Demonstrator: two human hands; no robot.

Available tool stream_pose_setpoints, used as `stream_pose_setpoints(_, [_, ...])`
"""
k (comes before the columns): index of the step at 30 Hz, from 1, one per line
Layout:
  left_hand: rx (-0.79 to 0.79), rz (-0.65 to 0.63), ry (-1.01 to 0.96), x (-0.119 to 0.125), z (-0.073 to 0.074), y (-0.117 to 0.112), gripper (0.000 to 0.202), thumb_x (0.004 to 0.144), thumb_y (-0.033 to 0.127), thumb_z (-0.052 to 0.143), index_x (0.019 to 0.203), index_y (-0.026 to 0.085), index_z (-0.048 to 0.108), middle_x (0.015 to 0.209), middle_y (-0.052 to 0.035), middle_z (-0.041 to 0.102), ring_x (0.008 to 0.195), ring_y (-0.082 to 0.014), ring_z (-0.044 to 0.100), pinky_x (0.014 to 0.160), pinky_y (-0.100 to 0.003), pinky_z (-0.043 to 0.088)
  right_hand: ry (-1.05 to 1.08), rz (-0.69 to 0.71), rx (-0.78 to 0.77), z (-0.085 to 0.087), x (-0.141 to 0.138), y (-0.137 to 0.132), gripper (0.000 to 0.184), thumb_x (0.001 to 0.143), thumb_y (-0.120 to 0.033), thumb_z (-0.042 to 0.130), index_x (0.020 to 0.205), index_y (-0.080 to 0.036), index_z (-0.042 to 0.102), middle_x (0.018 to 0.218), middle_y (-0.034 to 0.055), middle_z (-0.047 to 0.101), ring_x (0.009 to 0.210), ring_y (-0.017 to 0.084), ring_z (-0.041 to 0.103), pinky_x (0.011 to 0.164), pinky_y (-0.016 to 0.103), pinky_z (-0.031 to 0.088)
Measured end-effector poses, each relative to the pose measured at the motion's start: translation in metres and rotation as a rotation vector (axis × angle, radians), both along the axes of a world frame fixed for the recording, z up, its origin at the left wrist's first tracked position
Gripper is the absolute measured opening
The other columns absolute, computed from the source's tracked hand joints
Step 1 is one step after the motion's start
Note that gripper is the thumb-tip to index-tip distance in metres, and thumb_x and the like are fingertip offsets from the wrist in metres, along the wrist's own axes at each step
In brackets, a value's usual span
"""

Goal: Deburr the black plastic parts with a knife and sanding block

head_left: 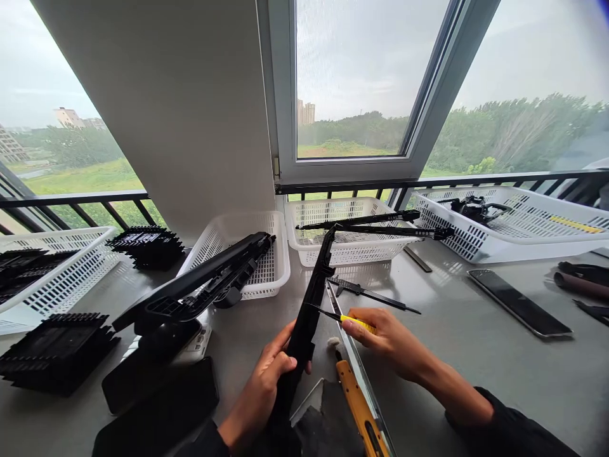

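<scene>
My left hand (pixel 266 377) is wrapped round a long, narrow black plastic part (pixel 309 311), held tilted up and away from me. In my right hand (pixel 387 336) is a yellow-handled tool (pixel 360 322) with a thin dark shaft, its tip touching or very near the part's middle. Whether that tip is a blade or a point I cannot tell. Below my hands lie a tool with an orange-brown handle (pixel 358 403), a long metal strip (pixel 365 374) and a dark cloth-like piece (pixel 330 416). Just beyond them rests a black caliper (pixel 375 296).
White baskets line the window side: one (pixel 280 279) bears large black parts (pixel 209 273), another (pixel 342 254) has long black strips (pixel 361 222) across it, and a third (pixel 480 251) stands right. Black stacked parts (pixel 57 349) sit left. A phone (pixel 518 303) lies right.
</scene>
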State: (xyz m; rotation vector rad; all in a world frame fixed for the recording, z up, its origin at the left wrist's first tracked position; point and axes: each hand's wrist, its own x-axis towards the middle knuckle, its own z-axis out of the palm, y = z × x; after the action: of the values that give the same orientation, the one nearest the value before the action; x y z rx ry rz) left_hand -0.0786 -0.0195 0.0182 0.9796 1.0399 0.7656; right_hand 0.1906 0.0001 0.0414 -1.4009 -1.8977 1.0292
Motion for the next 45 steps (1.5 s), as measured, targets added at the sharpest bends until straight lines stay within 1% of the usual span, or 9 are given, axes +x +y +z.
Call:
stream_pose_setpoints(5, [0.044,-0.022,0.008,0.003,0.002,0.004,0.077,0.083,0.034,0.060,0.158,0.020,0.051,0.093,-0.0033,0.072,0.095,-0.0263,0.059,0.092,-0.038,0.042,-0.027,0.048,0.002,-0.003,-0.006,-0.004,0.065,0.103,-0.077,0.042,0.069,-0.022,0.038,0.066,-0.0048,0.033,0.061,0.012,0.029,0.057,0.030,0.021])
stream_pose_setpoints(13, [0.215,-0.181,0.032,0.009,0.018,0.010,0.065,0.081,0.029,0.054,0.143,0.015,0.063,0.076,0.0002,0.059,0.076,-0.0197,0.043,0.076,-0.033,0.034,-0.067,-0.178,0.140,-0.013,0.000,0.005,0.065,0.103,-0.078,0.038,0.070,-0.023,0.036,0.066,-0.0033,0.038,0.062,0.014,0.035,0.059,0.030,0.024])
stream_pose_setpoints(17, [0.223,-0.160,0.069,0.011,0.017,0.008,0.061,0.084,0.030,0.053,0.142,0.013,0.064,0.074,0.0021,0.050,0.076,-0.0187,0.040,0.077,-0.033,0.033,-0.087,-0.028,0.046,-0.005,-0.002,-0.001,0.065,0.104,-0.076,0.042,0.068,-0.022,0.037,0.066,-0.0043,0.036,0.061,0.013,0.032,0.057,0.030,0.022])
stream_pose_setpoints(21, [0.237,-0.150,0.084,0.010,0.017,0.008,0.059,0.083,0.031,0.052,0.138,0.014,0.069,0.072,0.0026,0.046,0.074,-0.0186,0.038,0.075,-0.033,0.031,-0.078,-0.057,0.059,0.001,0.001,-0.002,0.064,0.104,-0.075,0.042,0.070,-0.022,0.038,0.067,-0.0038,0.036,0.062,0.013,0.032,0.058,0.030,0.022])
stream_pose_setpoints(26, [0.232,-0.135,0.102,0.006,0.018,0.011,0.059,0.081,0.033,0.053,0.134,0.016,0.073,0.070,0.0019,0.047,0.074,-0.0199,0.039,0.075,-0.033,0.031,-0.007,0.092,0.001,0.005,0.007,0.003,0.065,0.103,-0.075,0.045,0.069,-0.021,0.033,0.071,-0.0040,0.030,0.065,0.012,0.028,0.059,0.031,0.020])
stream_pose_setpoints(30, [0.228,-0.111,0.130,0.002,0.019,0.018,0.058,0.078,0.033,0.055,0.130,0.018,0.076,0.069,0.0019,0.049,0.071,-0.0199,0.037,0.072,-0.033,0.030,0.012,0.056,0.021,0.003,0.010,0.006,0.065,0.103,-0.075,0.044,0.069,-0.022,0.032,0.071,-0.0042,0.028,0.064,0.012,0.025,0.058,0.031,0.018])
stream_pose_setpoints(33, [0.222,-0.111,0.135,-0.002,0.019,0.023,0.058,0.077,0.033,0.055,0.128,0.018,0.078,0.069,0.0020,0.051,0.073,-0.0202,0.040,0.075,-0.033,0.032,0.020,0.113,-0.003,0.000,0.010,0.007,0.065,0.102,-0.075,0.045,0.069,-0.022,0.031,0.070,-0.0041,0.029,0.065,0.012,0.026,0.058,0.031,0.018])
stream_pose_setpoints(39, [0.236,-0.113,0.150,-0.006,0.005,0.025,0.057,0.079,0.034,0.057,0.130,0.017,0.076,0.069,0.0022,0.053,0.076,-0.0215,0.046,0.081,-0.035,0.038,0.016,0.070,0.006,-0.003,0.009,0.007,0.065,0.102,-0.076,0.044,0.069,-0.022,0.033,0.071,-0.0042,0.029,0.065,0.013,0.027,0.059,0.031,0.019])
stream_pose_setpoints(45, [0.148,0.116,0.124,-0.003,-0.010,0.012,0.062,0.093,0.044,0.060,0.151,0.022,0.060,0.093,-0.0024,0.068,0.098,-0.0259,0.061,0.102,-0.038,0.043,0.021,-0.046,0.089,-0.006,-0.003,0.001,0.064,0.103,-0.077,0.042,0.071,-0.021,0.042,0.068,-0.0035,0.039,0.063,0.013,0.033,0.059,0.029,0.023])
